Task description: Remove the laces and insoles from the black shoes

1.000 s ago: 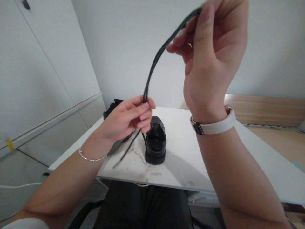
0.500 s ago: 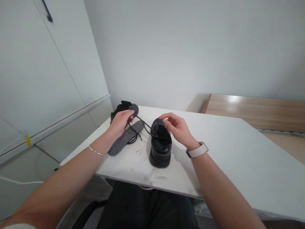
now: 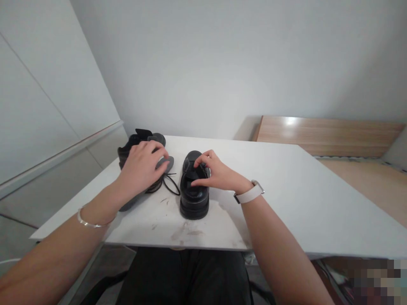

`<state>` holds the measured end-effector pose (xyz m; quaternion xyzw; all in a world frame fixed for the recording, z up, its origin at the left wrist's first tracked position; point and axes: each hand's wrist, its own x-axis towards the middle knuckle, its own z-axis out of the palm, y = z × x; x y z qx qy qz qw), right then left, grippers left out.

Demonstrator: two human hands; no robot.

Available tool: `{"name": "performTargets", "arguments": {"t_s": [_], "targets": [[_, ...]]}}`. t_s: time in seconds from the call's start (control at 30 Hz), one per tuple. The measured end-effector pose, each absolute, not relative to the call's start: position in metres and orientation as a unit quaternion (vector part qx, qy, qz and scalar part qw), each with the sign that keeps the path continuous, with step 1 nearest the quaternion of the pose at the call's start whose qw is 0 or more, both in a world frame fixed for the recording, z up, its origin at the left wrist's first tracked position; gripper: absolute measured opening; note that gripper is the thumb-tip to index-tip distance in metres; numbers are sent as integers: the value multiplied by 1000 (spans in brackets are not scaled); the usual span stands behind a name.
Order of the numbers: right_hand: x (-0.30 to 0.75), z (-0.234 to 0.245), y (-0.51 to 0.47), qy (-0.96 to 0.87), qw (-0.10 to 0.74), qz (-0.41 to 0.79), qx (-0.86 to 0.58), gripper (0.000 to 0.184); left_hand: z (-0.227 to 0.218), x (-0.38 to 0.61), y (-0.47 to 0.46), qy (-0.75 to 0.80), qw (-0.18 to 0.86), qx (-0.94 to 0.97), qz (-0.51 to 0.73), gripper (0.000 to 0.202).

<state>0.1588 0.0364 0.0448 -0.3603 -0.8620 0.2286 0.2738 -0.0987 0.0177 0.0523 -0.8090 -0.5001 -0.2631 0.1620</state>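
Note:
A black shoe [image 3: 193, 201] stands on the white table [image 3: 286, 190], heel toward me. My right hand [image 3: 218, 173] pinches the top of its opening with fingertips and thumb. My left hand [image 3: 140, 169] lies palm down, fingers apart, on a grey insole [image 3: 167, 162] and on the loose black lace [image 3: 171, 185] that trails out beside the shoe. A second black shoe [image 3: 140, 139] sits just behind my left hand, partly hidden by it.
Smudges mark the table near its front edge [image 3: 187, 232]. A white cabinet wall [image 3: 47, 106] runs along the left. A wooden surface [image 3: 327, 131] lies behind the table on the right. My dark-clothed lap is under the front edge.
The lace, held up taut between both hands, came down onto the table. My left hand settled on the insole; my right hand moved to the shoe's opening.

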Motion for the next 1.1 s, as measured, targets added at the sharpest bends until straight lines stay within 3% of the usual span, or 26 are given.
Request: {"name": "performTargets", "arguments": {"t_s": [0.17,0.27,0.47,0.67,0.83,1.1], "targets": [[150,40,36,-853,268,182,-409,41,76,-49,2,-323,-102,-929,-150,25],[146,44,31,-847,236,159,-449,41,82,-31,13,-293,-170,-940,-36,28],[130,58,16,-853,130,32,-504,29,99,-10,22,-311,-114,-936,122,21],[123,60,11,-844,106,-17,-526,27,98,-6,20,-331,-77,-928,155,17],[133,59,14,-847,139,-25,-512,21,93,-5,18,-344,-50,-923,165,17],[142,46,34,-797,290,21,-529,15,72,-1,26,-310,-49,-940,130,19]]}}
